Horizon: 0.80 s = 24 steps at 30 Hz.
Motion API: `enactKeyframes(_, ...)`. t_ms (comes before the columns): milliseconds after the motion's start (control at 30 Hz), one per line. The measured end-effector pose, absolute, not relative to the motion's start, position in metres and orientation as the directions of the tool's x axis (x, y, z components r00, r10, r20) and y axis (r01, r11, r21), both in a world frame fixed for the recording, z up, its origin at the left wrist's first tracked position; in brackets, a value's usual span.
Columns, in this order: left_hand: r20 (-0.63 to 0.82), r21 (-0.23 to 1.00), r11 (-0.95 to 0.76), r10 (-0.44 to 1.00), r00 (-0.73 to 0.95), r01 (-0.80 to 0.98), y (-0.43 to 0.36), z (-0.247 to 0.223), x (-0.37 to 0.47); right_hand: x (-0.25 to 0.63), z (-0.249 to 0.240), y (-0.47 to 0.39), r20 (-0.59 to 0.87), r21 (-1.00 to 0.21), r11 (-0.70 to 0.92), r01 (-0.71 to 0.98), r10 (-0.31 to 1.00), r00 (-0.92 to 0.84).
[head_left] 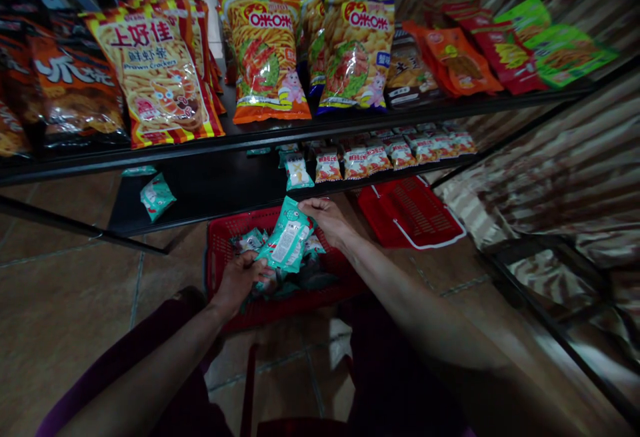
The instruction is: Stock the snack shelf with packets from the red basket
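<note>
A teal snack packet (286,242) is held above the red basket between both hands, its printed back facing up. My left hand (239,282) pinches its lower left corner. The upper right corner is gripped by the fingers of my right hand (327,218). Beneath it, the red basket (216,250) stands on the floor between my knees, with several similar teal packets (250,240) inside. On the lower shelf (215,193) lie one teal packet (158,197) at the left and another teal packet (299,171) beside the white and orange packets.
Large prawn cracker bags (160,77) and other snack bags line the upper shelf (280,131). Small white and orange packets (357,160) fill the lower shelf's right side. A second red basket (410,210) with a white handle is on the floor at right, near a striped curtain (565,157).
</note>
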<state>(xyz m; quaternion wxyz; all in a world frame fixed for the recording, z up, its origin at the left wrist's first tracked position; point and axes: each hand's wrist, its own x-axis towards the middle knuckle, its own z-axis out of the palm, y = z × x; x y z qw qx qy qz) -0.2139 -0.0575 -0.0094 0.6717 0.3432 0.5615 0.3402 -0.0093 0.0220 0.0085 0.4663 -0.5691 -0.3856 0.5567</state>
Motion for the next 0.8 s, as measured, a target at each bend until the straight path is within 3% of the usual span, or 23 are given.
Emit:
enactKeyframes(467, -0.559, 0.805, 0.588, 0.795, 0.236, -0.076, -0.063, -0.008, -0.214, -0.006, 0.006, 0.026, -0.419, -0.888, -0.4, -0.226, 0.907, 0.042)
enactKeyframes(800, -0.563, 0.815, 0.576, 0.762, 0.32, 0.065, -0.065, 0.001, -0.209, -0.003, 0.01, 0.025, -0.465, -0.864, -0.455, -0.216, 0.885, -0.001)
